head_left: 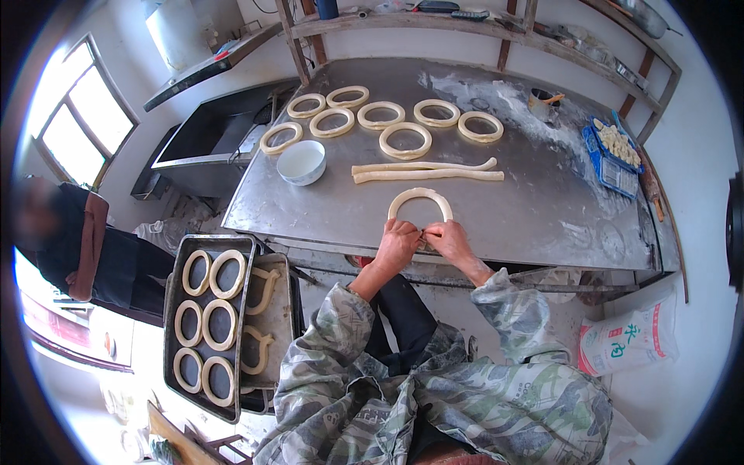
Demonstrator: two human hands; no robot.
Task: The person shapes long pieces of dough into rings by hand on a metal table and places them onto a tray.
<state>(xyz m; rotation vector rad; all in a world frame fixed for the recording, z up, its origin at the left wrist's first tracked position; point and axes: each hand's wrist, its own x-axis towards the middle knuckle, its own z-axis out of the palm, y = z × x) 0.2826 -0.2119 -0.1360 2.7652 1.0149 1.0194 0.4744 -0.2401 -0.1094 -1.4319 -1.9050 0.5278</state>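
At the near edge of the steel table (310, 208), my left hand (397, 246) and my right hand (451, 244) pinch the two ends of a looped dough strip (420, 194), their fingers nearly touching where the ends meet. Just beyond it lie two straight dough ropes (426, 175), one behind the other. Several finished dough rings (405, 153) rest on the far half of the table, and a white bowl (301, 164) sits to the left of the ropes.
Stacked trays (201, 302) of dough rings stand lower left; beside them a person (93, 248) in dark clothes. At right are a blue package (612, 174) with dough pieces, a rolling pin (651, 194), a metal cup (541, 105) and a white sack (624, 337). A wooden shelf (411, 23) runs behind.
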